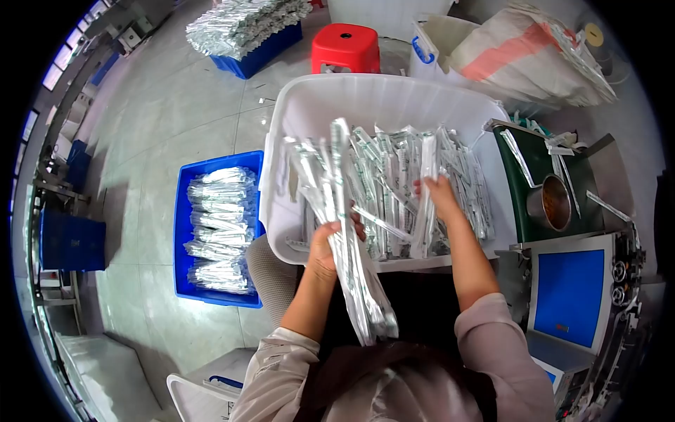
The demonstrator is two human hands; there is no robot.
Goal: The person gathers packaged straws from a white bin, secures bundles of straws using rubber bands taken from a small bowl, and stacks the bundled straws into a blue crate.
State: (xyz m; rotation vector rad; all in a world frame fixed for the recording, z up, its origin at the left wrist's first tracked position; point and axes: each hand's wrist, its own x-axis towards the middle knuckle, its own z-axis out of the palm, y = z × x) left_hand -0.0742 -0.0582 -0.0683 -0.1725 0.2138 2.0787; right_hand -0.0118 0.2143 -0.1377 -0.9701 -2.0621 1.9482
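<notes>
In the head view my left hand [328, 246] is wrapped round a bundle of long, thin wrapped packets [357, 281], clear and silvery with green print. The bundle slants across the near left rim of a big white tub [281, 176], its lower end close to my apron. My right hand [439, 195], over the tub's right half, grips a few similar packets [426, 218] that stand nearly upright. Many more loose packets [383, 169] fill the tub, leaning at different angles. What the packets contain cannot be made out.
Left of the tub, a blue crate [181, 232] holds stacked packet bundles. Behind stand a red stool [344, 48] and another heaped blue crate [264, 53]. At right are a green-topped conveyor [517, 190], a metal cup [549, 202] and a machine with a blue panel [569, 295].
</notes>
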